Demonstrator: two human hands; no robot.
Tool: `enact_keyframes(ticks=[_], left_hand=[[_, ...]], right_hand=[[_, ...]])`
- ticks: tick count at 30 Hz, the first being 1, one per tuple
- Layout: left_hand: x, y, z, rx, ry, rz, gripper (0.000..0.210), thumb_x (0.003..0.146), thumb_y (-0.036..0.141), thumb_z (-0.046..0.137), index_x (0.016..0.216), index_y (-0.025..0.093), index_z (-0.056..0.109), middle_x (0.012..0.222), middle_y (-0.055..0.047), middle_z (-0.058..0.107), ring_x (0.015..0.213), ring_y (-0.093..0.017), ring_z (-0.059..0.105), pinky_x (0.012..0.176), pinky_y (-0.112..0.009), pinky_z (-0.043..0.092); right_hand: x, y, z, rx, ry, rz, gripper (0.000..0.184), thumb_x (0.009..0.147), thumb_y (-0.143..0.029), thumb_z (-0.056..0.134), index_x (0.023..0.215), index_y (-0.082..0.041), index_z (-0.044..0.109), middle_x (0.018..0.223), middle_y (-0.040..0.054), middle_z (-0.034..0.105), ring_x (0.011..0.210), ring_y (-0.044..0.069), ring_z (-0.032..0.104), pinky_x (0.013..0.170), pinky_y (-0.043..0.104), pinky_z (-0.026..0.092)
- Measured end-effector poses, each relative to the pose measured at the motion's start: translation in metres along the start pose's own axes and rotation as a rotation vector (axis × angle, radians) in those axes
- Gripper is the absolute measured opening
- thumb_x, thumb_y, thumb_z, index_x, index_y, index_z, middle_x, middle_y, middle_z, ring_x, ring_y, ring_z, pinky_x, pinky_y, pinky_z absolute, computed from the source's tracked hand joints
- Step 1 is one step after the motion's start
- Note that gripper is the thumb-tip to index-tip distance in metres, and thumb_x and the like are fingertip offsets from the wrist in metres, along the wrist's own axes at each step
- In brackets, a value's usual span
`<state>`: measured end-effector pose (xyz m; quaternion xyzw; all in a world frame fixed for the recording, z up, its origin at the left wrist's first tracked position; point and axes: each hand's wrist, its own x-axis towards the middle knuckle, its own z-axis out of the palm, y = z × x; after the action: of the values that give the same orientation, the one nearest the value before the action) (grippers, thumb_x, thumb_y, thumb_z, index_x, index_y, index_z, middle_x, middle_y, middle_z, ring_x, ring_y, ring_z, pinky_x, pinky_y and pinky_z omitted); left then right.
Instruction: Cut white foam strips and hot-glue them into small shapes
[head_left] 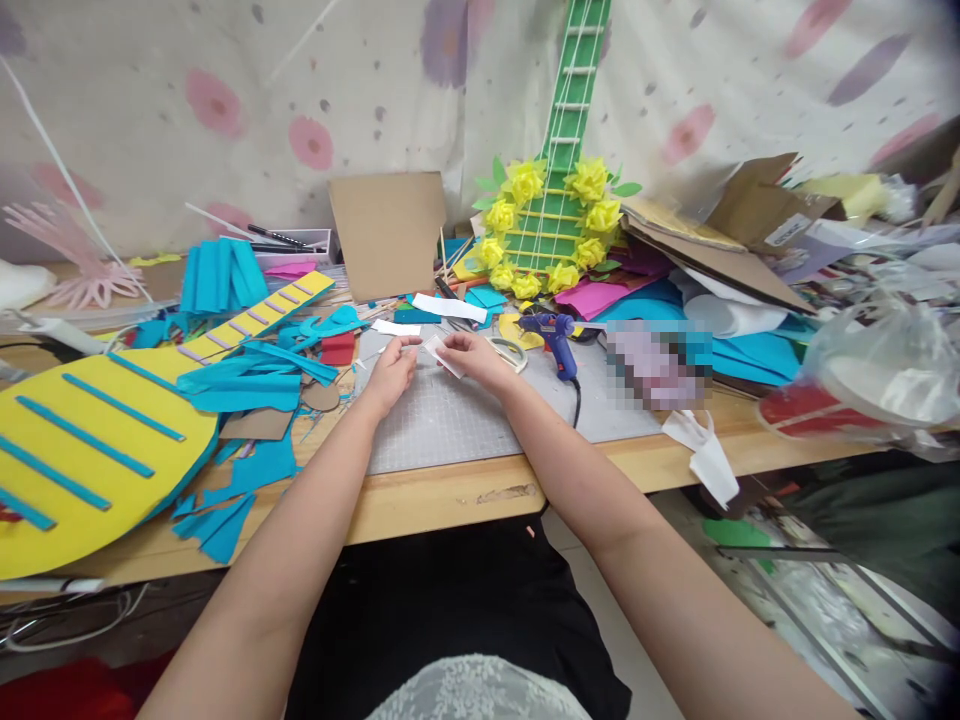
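My right hand [474, 360] pinches a small white paper strip [442, 356] above the grey cutting mat [450, 425]. Just left of it, my left hand [393, 374] has its forefinger stretched toward the strip, with a gap between that finger and the thumb; nothing shows in it. Past the hands lie more white strips [450, 308] and scissors [510, 354], partly covered by my right hand. A blue hot glue gun [555, 340] rests on the mat to the right, its cord running toward the table edge.
At left, a yellow guitar-shaped cutout [90, 440] with blue strips lies among blue paper scraps [240, 385]. Behind the mat stand a brown cardboard sheet [386, 235] and a green guitar shape [566, 150] with yellow flowers. Paper piles and a plastic tub [862, 375] occupy the right.
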<state>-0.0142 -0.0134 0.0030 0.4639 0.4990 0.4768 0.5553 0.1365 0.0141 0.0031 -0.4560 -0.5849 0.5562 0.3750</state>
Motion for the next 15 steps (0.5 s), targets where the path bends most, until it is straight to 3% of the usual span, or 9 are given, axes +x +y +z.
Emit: enact_keyframes(ticks=[15], left_hand=[[0.0003, -0.0022, -0.0001, -0.020, -0.014, 0.029, 0.014, 0.082, 0.025, 0.049, 0.091, 0.016, 0.054, 0.049, 0.009, 0.027, 0.038, -0.004, 0.024, 0.038, -0.016, 0.015]], right_hand=[[0.0002, -0.0005, 0.0005, 0.054, 0.013, 0.024, 0.010, 0.073, -0.023, 0.060, 0.072, -0.016, 0.053, 0.060, -0.0023, 0.061, 0.047, 0.007, 0.050, 0.047, 0.019, 0.039]])
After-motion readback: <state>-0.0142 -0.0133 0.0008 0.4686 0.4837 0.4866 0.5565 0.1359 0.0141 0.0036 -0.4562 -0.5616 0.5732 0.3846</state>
